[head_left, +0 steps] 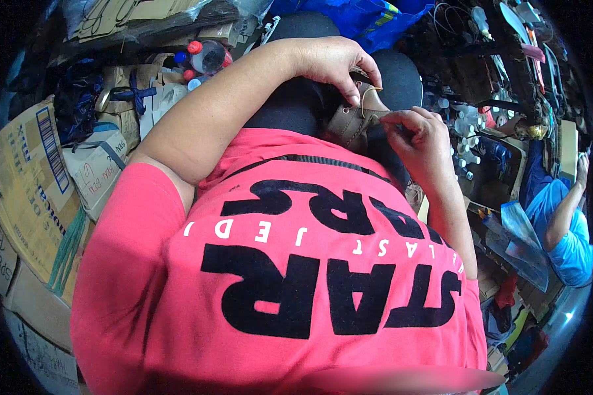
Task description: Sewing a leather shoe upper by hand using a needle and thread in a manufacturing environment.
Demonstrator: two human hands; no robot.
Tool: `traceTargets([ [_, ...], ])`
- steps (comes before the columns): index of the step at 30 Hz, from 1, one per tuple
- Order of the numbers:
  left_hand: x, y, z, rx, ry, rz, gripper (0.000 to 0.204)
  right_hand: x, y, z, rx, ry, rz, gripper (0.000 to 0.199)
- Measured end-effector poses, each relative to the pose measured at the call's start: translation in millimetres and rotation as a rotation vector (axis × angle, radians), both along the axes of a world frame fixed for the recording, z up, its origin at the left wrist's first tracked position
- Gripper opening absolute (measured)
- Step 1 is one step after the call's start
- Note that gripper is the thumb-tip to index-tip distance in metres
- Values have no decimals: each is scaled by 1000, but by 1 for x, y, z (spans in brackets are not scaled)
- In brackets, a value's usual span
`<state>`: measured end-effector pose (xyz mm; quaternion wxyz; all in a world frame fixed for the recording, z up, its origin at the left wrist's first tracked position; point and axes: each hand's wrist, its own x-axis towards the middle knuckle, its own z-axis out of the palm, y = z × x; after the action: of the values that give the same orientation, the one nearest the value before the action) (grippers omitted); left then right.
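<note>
A brown shoe with metal eyelets rests on my dark-clothed lap, between my two hands. My left hand comes over from the left and grips the upper part of the shoe between thumb and fingers. A thin yellowish cord makes a loop across the shoe opening, from my left fingertips toward my right hand. My right hand is closed in a pinch at the right side of the shoe, at the cord's lower end. Part of the shoe is hidden behind my hands and shirt.
Flattened cardboard boxes are piled at the left. Plastic bottles lie beyond my left forearm, and more small clear bottles at the right. A blue bag is ahead. Another person in a blue shirt is at the far right.
</note>
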<state>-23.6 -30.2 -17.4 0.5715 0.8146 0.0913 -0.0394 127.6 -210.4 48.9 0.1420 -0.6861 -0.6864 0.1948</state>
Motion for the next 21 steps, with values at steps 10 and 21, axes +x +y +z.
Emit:
traceTargets([
  [10,-41,-45,9,234,-180,527,58,28,7,-38,-171,590,-73,19],
  [21,-32,-80,-5,-717,188,596,15,28,10,-47,-117,643,-41,17],
])
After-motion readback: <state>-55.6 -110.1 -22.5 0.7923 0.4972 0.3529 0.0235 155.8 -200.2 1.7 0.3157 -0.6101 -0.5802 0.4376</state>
